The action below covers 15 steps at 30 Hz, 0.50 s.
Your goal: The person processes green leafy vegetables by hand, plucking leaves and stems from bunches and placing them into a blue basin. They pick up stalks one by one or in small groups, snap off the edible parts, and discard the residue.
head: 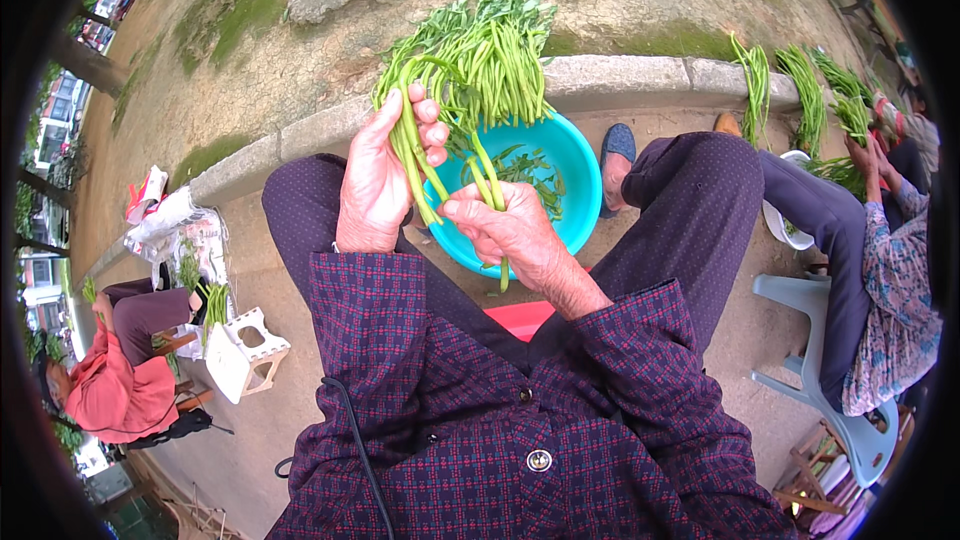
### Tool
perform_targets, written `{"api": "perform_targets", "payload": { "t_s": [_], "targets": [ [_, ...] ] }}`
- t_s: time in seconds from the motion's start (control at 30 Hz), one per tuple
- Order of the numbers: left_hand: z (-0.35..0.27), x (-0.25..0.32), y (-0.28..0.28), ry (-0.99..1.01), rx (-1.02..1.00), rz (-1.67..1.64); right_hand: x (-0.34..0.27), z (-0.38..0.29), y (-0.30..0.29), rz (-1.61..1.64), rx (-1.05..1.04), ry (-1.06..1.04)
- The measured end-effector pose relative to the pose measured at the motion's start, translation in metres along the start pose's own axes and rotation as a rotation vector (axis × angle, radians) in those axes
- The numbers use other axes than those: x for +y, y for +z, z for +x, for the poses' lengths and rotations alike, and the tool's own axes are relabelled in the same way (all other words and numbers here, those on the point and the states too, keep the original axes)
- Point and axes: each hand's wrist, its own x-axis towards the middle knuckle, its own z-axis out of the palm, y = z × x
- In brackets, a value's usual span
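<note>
My left hand [394, 157] is closed around a few long green leafy-vegetable stems [409, 142], their lower ends pointing down toward my other hand. My right hand [506, 229] grips a few more green stems [487, 172] between thumb and fingers, and the two hands nearly meet. Beneath them stands a turquoise plastic basin [585, 187] with loose green leaves [536, 172] inside. A large bunch of leafy green stems [502, 67] lies beyond the basin on the stone curb, its cut ends reaching over the basin's far rim.
The stone curb [615, 82] runs across the front, with more stem bunches [757, 86] at right. A person [896, 240] sits at right, near a white basin [787, 229] and a blue plastic stool [810, 345]. Another person [127, 390] sits at left, by a white folding stool [240, 352].
</note>
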Motion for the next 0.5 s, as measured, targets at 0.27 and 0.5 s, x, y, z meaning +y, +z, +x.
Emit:
{"api": "perform_targets", "payload": {
  "t_s": [0.27,0.5],
  "targets": [
    [0.0,-0.005,0.005,0.012,0.076,0.081,0.003,0.002,0.0,0.005,0.048,-0.065],
    [-0.002,0.0,0.008,-0.017,-0.008,0.0,0.0,-0.001,0.005,-0.059,0.11,-0.132]
  ]
}}
